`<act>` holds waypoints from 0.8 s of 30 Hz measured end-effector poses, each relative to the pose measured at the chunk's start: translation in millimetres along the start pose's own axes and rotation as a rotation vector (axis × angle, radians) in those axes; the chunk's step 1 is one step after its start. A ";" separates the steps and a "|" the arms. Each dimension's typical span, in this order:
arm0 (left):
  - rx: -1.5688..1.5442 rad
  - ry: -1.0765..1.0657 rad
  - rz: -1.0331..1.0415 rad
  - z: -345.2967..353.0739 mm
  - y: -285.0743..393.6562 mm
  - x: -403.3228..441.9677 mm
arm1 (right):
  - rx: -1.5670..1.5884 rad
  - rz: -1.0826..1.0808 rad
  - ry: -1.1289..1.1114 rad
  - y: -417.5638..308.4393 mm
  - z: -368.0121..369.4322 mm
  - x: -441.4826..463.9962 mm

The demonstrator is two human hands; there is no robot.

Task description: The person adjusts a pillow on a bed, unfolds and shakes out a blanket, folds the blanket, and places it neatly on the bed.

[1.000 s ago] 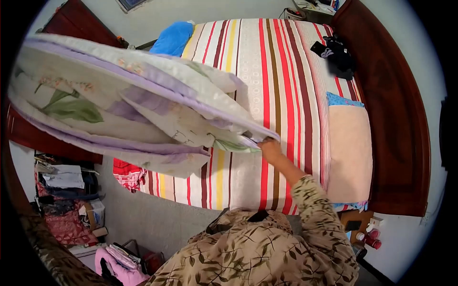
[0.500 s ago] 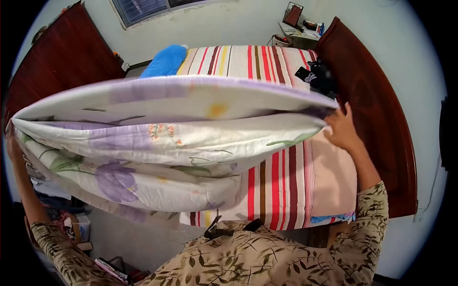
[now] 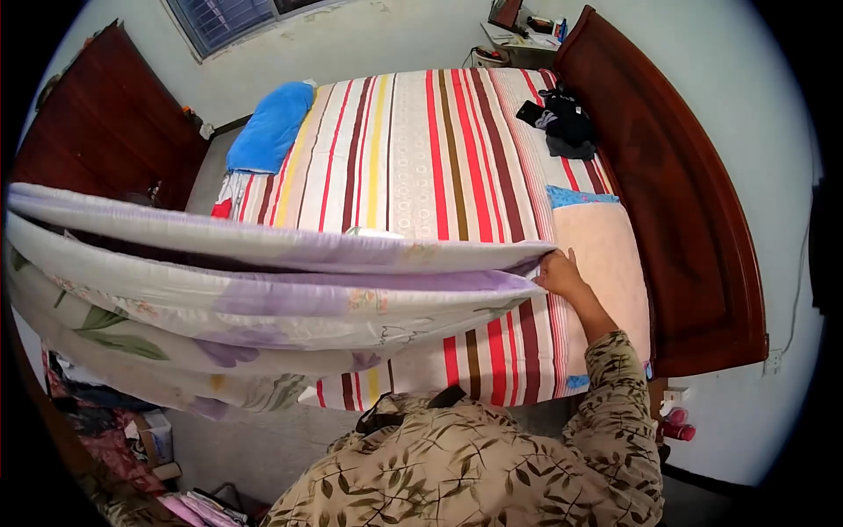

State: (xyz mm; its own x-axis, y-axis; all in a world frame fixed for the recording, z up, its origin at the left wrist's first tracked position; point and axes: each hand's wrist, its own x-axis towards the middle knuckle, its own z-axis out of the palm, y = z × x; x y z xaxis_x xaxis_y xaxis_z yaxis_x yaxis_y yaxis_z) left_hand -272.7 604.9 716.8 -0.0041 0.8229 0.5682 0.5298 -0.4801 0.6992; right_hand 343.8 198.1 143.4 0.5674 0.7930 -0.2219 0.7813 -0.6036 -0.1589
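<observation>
My right hand is closed on one end of a white and purple floral quilt. The quilt stretches from there to the left edge of the view in long folds, hanging over the striped bed sheet. My left hand is not visible; the quilt's far left end runs to the dark rim of the picture. Just right of my right hand lies a peach pillow cover with blue edging.
A blue folded cloth lies at the bed's far left corner, dark clothes near the wooden headboard. A dark wooden cabinet stands left. Piled clothes and a pink item are at lower left.
Since half a second ago, my right hand has moved left and down with the quilt, which now hangs lower. My left hand has gone out of view. More of the striped sheet shows.
</observation>
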 end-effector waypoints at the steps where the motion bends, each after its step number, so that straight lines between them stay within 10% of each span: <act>1: 0.132 0.096 0.189 43.2 28.2 -50.9 | -0.010 -0.012 0.118 -0.7 11.6 -2.7; 8: 0.199 0.306 0.231 50.1 20.1 -79.4 | -0.005 -0.036 0.658 -12.5 11.8 -25.7; 11: 1.076 0.187 1.158 7.7 -16.1 -52.6 | 0.032 0.233 0.614 -4.4 17.5 -26.9; 14: 0.285 0.325 0.303 28.4 -14.3 -61.4 | 0.292 0.628 0.302 -2.6 41.6 -14.8; 18: 0.305 0.354 0.089 28.4 -28.4 -67.9 | 1.540 1.007 -0.321 2.8 109.0 22.2; 21: 0.149 0.222 0.060 -39.0 -138.2 -9.5 | 1.665 0.812 -0.292 8.5 156.3 59.8; 23: -0.074 0.130 -0.018 -75.1 -220.7 27.4 | 1.172 0.402 -0.108 31.0 60.9 102.8; 24: -0.182 0.120 -0.075 -85.1 -253.0 36.4 | 0.265 0.150 0.095 51.6 3.3 133.1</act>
State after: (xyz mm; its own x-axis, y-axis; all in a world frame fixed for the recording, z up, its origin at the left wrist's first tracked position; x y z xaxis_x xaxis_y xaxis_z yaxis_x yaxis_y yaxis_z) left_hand -479.0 730.4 597.5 -0.1442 0.8219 0.5511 0.3623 -0.4744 0.8023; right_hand 458.8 272.2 102.6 0.7024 0.6904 -0.1731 0.5995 -0.7049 -0.3791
